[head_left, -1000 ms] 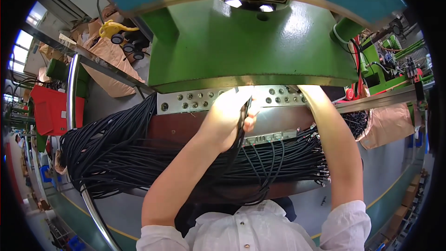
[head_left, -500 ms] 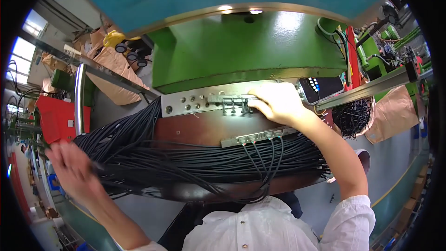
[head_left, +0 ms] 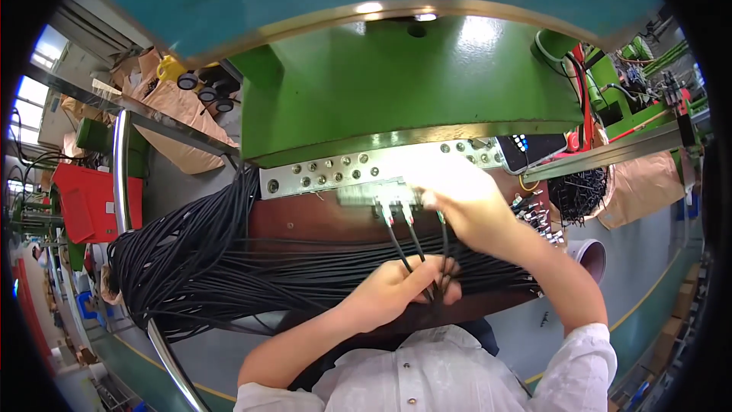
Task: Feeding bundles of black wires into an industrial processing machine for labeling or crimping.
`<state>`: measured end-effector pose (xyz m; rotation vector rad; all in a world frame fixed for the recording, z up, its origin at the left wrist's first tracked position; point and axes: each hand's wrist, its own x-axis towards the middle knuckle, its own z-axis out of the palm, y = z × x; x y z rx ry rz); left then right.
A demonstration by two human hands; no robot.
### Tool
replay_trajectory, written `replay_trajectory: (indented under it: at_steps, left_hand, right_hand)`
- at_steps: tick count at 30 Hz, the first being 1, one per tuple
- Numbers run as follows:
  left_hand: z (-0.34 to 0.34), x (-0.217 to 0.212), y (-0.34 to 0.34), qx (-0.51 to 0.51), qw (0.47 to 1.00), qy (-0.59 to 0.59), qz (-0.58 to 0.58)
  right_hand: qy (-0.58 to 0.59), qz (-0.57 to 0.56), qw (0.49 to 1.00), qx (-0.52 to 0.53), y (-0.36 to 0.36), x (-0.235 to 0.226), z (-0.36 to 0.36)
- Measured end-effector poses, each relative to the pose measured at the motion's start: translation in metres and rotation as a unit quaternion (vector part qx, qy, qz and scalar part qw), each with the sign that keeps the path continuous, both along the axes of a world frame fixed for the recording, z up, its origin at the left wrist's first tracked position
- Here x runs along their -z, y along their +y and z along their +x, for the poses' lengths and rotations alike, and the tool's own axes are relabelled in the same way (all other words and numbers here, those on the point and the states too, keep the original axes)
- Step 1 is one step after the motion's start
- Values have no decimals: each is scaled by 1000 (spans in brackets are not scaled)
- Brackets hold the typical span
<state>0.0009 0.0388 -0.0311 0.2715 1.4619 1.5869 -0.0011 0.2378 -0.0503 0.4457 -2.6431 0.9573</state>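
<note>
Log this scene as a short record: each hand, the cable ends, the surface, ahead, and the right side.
Left hand: closed around thin black cables
Right hand: at a metal strip's right end; glare hides the exact grip
Cable ends: pale connectors at the strip
Surface: brown, bearing a large black cable bundle
Ahead: green machine body
Right side: phone

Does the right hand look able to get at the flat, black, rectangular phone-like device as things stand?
Probably yes: the black phone-like device lies just beyond and right of the right hand, with nothing visible between them. That hand does seem occupied, though, gripping the grey metal bar.
</note>
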Motion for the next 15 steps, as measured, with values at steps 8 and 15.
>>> replay_trajectory:
  at_steps: [8, 15]
  left_hand:
    - [-141, 22, 43, -183, 943, -257, 107]
    - [-158, 53, 37, 43, 928, 257, -265]
  right_hand:
    - [-2, 10, 997, 78, 78, 32, -84]
    - [-8, 48, 995, 88, 88, 68, -89]
